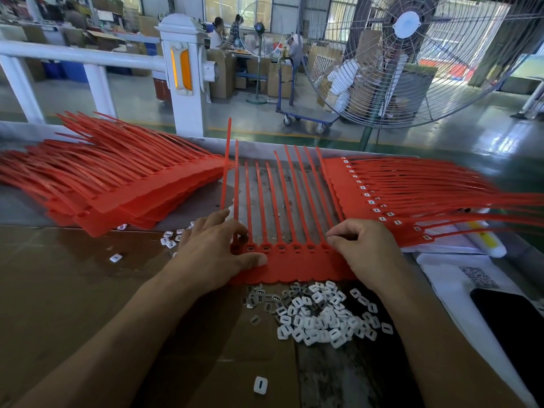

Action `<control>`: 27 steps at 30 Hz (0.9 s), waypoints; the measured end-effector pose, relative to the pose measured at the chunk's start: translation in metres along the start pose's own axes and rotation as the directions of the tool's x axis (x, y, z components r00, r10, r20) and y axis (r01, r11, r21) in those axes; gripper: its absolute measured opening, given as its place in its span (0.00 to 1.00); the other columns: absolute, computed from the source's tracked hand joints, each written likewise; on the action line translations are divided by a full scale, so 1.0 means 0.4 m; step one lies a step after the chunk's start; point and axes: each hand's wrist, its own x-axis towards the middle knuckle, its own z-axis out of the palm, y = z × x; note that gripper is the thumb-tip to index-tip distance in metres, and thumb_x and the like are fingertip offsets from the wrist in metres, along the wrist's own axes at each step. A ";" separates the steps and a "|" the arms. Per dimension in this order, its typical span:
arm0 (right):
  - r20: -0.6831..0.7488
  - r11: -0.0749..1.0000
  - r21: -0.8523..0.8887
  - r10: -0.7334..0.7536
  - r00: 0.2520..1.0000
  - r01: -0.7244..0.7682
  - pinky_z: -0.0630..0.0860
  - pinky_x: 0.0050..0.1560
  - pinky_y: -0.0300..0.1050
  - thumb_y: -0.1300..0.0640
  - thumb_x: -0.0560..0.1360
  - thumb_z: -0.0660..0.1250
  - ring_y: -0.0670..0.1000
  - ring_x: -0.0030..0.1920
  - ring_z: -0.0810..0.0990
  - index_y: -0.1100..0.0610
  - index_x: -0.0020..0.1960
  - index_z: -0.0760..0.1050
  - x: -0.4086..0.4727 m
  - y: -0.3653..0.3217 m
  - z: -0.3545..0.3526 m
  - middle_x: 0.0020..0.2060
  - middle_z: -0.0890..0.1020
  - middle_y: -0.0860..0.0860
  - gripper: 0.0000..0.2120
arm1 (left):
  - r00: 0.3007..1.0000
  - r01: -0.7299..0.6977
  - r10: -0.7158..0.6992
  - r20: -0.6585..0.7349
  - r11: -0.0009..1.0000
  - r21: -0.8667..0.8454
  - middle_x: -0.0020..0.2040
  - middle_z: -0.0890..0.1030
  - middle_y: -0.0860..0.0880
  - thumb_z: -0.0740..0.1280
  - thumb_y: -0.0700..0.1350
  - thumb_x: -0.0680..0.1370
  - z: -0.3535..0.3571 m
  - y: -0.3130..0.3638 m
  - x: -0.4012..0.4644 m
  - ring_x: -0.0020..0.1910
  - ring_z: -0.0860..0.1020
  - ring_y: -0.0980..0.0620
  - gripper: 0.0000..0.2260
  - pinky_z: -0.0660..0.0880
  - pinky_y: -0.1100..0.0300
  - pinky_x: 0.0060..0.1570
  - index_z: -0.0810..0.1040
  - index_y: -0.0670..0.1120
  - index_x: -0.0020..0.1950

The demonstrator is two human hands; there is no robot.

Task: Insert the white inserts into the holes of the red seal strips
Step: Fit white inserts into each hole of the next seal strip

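The left hand lies on the left end of a red plastic sheet of joined seal strips, thumb flat along its tag, fingers bent over the first socket. The right hand has its fingers curled and pinched together at the sheet's right end; whether an insert sits between the fingertips cannot be told. The sheet shows about ten thin tails pointing away and six open square holes between the hands. Just in front of it lies a heap of small white plastic inserts, too many to count, with one lone insert nearer the person and a few more left of the left hand. Two stacks of red sheets flank the work: one on the left, one on the right whose holes hold white inserts. All rests on brown cardboard over a grey metal table. A black phone lies on white paper. Beyond stand a white railing and one large wire fan on a glossy factory floor.
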 end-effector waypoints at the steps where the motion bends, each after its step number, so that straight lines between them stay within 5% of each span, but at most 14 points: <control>1: 0.010 1.000 -0.007 0.011 1.000 -0.011 0.70 0.36 0.28 0.58 0.77 0.74 0.36 0.41 0.81 0.46 0.42 0.84 0.001 0.000 0.002 0.39 0.84 0.40 0.08 | 1.000 0.001 -0.001 0.001 1.000 -0.001 0.81 0.56 0.54 0.68 0.73 0.68 0.000 0.000 0.000 0.79 0.53 0.49 0.32 0.51 0.42 0.75 0.72 0.63 0.68; 11: 0.046 0.990 -0.141 0.027 0.999 -0.020 0.67 0.37 0.30 0.56 0.77 0.74 0.35 0.41 0.78 0.42 0.40 0.81 0.008 -0.005 0.015 0.39 0.81 0.36 0.11 | 1.000 0.003 -0.003 -0.001 1.000 0.003 0.81 0.56 0.54 0.68 0.73 0.68 -0.002 0.000 0.001 0.79 0.53 0.48 0.32 0.52 0.42 0.75 0.72 0.63 0.68; 21: 0.035 0.991 -0.130 0.022 0.999 -0.017 0.68 0.42 0.29 0.58 0.79 0.72 0.35 0.43 0.77 0.48 0.50 0.86 0.009 -0.001 0.017 0.45 0.83 0.40 0.07 | 1.000 0.009 -0.009 0.000 1.000 -0.016 0.81 0.56 0.54 0.69 0.73 0.67 -0.002 -0.001 -0.001 0.79 0.52 0.49 0.31 0.50 0.41 0.76 0.72 0.63 0.67; 27: -0.005 0.980 -0.199 0.001 1.000 -0.002 0.68 0.41 0.27 0.60 0.79 0.71 0.37 0.42 0.77 0.50 0.49 0.86 0.002 -0.002 0.001 0.38 0.78 0.35 0.07 | 1.000 0.004 -0.004 0.000 1.000 -0.015 0.81 0.56 0.54 0.69 0.73 0.67 -0.002 0.000 0.000 0.79 0.52 0.49 0.31 0.51 0.42 0.76 0.72 0.63 0.67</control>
